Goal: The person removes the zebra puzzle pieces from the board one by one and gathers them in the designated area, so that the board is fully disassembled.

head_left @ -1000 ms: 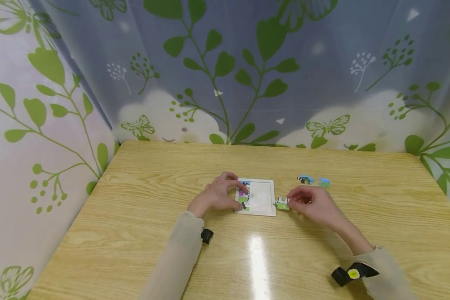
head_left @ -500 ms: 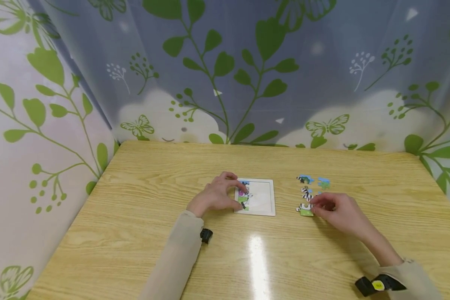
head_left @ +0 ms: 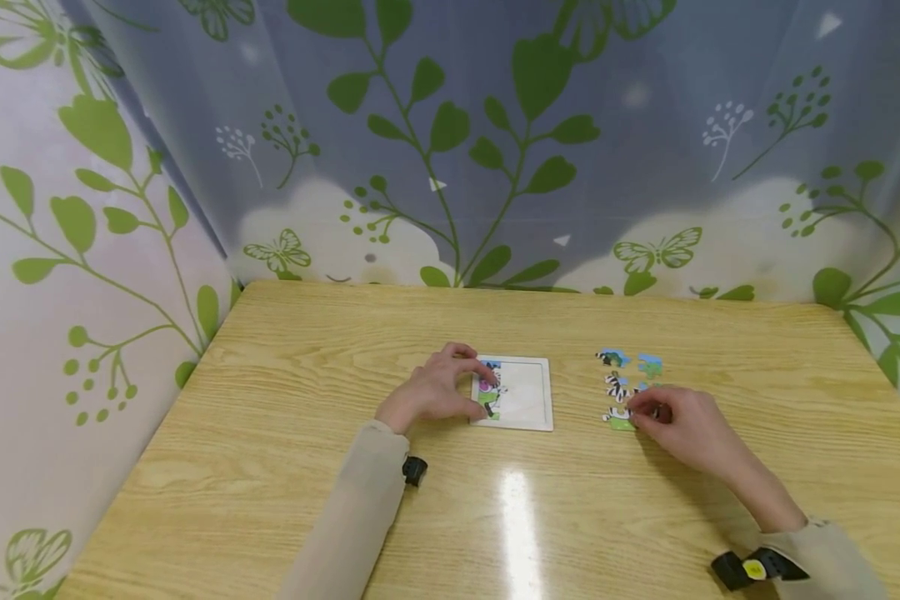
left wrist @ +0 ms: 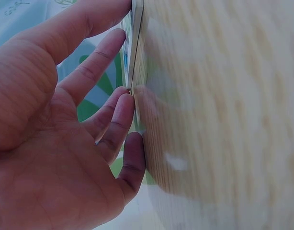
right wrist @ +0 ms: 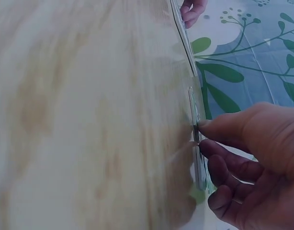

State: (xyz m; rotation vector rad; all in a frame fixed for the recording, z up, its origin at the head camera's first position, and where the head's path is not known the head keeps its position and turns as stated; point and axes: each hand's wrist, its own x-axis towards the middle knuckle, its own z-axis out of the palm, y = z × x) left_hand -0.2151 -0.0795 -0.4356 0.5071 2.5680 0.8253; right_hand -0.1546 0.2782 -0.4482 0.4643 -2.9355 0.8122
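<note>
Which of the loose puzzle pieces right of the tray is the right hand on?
The nearest one, the zebra piece with the green bottom edge; the right hand has its fingertips on it. The zebra piece and two blue-topped pieces behind lie untouched.

Bare table (head_left: 307, 500) between the sleeves, loose puzzle pieces (head_left: 617, 386) crowding right hand (head_left: 678, 425), curtain (head_left: 495, 150) behind

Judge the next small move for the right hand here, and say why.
Probably lift the zebra-and-grass piece that the right hand touches and carry it to the white puzzle tray. Most of the tray lies bare, with pieces only along its left side, where the left hand steadies it. Three more loose pieces lie beside the right hand.
</note>
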